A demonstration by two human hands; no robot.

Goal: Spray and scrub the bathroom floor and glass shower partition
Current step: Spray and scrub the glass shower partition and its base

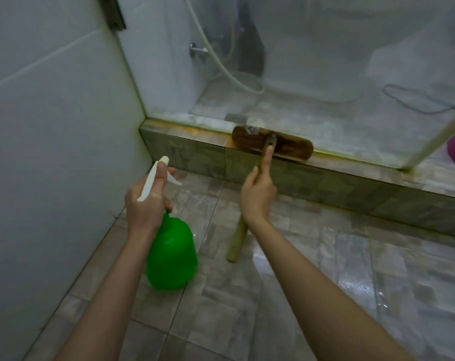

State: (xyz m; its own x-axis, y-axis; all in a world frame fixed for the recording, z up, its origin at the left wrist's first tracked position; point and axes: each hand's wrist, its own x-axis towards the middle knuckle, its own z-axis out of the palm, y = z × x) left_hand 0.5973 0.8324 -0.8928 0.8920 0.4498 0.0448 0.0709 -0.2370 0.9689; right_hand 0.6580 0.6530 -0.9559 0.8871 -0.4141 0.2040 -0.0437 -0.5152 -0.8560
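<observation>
Wet tiles, a narrow kerb and a one-handed brush

The floor [325, 295] shines as if wet, so a slip looks the likeliest trouble; leaning forward with both hands full would leave nothing free to catch a fall. The brush head [286, 148] sits on the tiled kerb [325, 183], right against the foot of the glass partition [299, 74]; a hard one-handed stroke could skid it off the ledge or knock its wooden block into the glass. The bottle's nozzle points towards the corner by the wall [52, 126], so a squeeze now would probably miss the glass.

The left hand [145, 204] is closed round the white sprayer neck of the green spray bottle [171, 256], which hangs clear of the floor; a finger seems to lie by the trigger, though I cannot tell if it presses. The right hand [257, 196] grips the brush handle [238, 241] partway up, with its forefinger laid straight along the shaft towards the head.
</observation>
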